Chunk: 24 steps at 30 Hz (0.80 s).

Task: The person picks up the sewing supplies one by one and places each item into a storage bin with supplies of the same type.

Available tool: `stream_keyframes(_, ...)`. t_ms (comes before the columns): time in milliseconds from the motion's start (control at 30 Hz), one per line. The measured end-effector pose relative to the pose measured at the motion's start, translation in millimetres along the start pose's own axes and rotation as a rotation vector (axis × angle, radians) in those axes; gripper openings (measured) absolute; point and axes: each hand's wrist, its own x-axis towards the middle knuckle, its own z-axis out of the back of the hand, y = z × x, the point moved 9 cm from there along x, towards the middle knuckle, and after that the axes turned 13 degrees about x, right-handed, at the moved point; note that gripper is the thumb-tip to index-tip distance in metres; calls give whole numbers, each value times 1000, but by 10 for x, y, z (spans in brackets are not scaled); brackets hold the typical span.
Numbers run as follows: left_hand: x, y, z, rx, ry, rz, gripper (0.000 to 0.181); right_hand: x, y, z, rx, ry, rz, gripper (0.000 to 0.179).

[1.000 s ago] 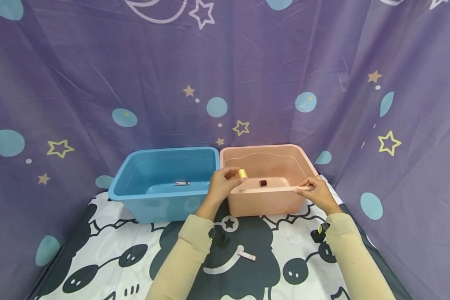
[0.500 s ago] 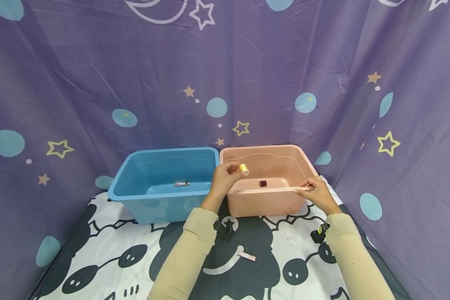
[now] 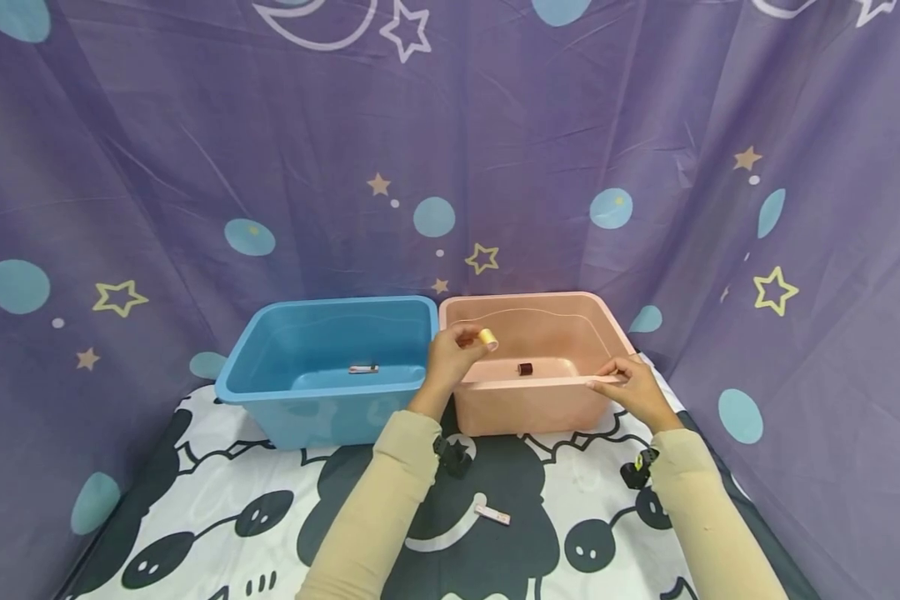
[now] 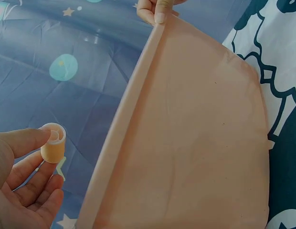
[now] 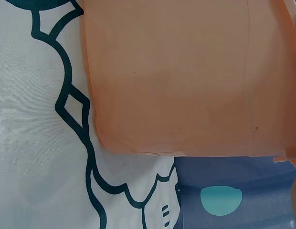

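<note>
My left hand pinches a small spool of yellow thread between thumb and fingers, above the near left part of the pink tub. In the left wrist view the spool is tilted, its hollow white end showing beside the thumb. My right hand grips the tub's front rim near its right corner, thumb outside and fingers over the edge. Inside the pink tub lies a dark brown spool. The right wrist view shows mostly the tub's outer wall, with only a sliver of the hand at the right edge.
A blue tub stands directly left of the pink one, with a small pale stick-like piece on its floor. A similar pinkish-white piece lies on the patterned cloth in front. A purple curtain hangs behind.
My left hand has lifted slightly and turned the yellow spool, so its end faces differently. The right hand has stayed on the rim; the tubs and their contents look unmoved.
</note>
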Motion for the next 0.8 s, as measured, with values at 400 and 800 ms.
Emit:
stream_keyframes(400, 44, 42, -32, 43, -13, 6, 33, 6, -50, 19, 6, -8, 7, 19)
stream_keyframes(800, 93, 86, -96, 64, 7, 28, 33, 4, -38, 15, 22, -3, 9, 18)
